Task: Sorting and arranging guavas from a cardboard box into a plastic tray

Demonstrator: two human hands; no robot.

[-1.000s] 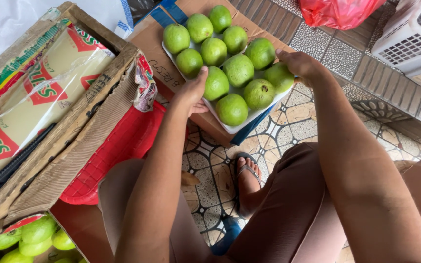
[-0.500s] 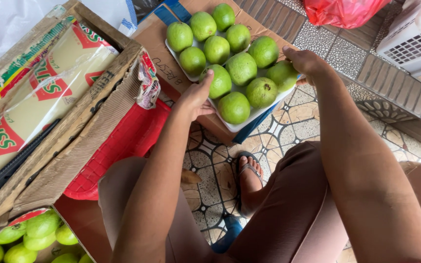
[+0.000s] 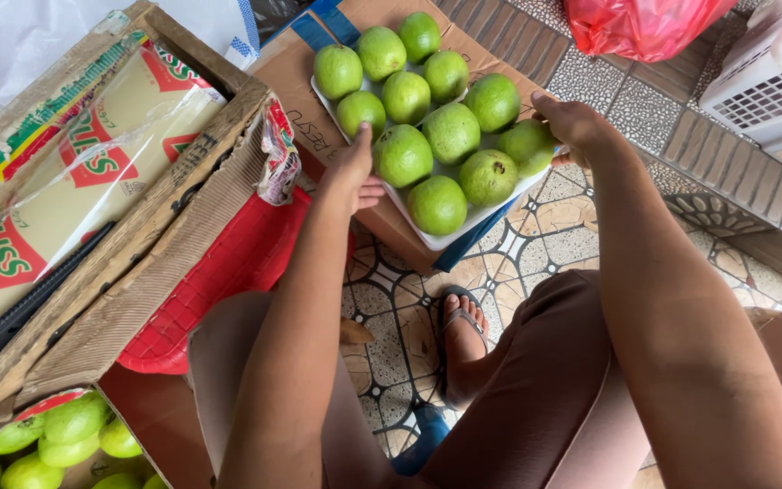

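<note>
A white foam tray (image 3: 427, 237) carries several green guavas (image 3: 451, 133) in rows. My left hand (image 3: 355, 169) grips the tray's left edge, thumb on top beside a guava, fingers underneath. My right hand (image 3: 575, 125) holds the tray's right edge next to another guava (image 3: 527, 145). The tray hovers over a cardboard piece with blue tape (image 3: 305, 68) on the tiled floor.
A worn cardboard box (image 3: 128, 272) with a roll of printed plastic wrap (image 3: 65, 190) sits at left over a red crate (image 3: 228, 281). More guavas (image 3: 56, 435) lie bottom left. A red bag (image 3: 644, 23) and white basket (image 3: 762, 81) stand top right. My sandalled foot (image 3: 463, 335) rests below.
The tray with both hands on it appears slightly lower and nearer in the view; the grip of each hand is unchanged.
</note>
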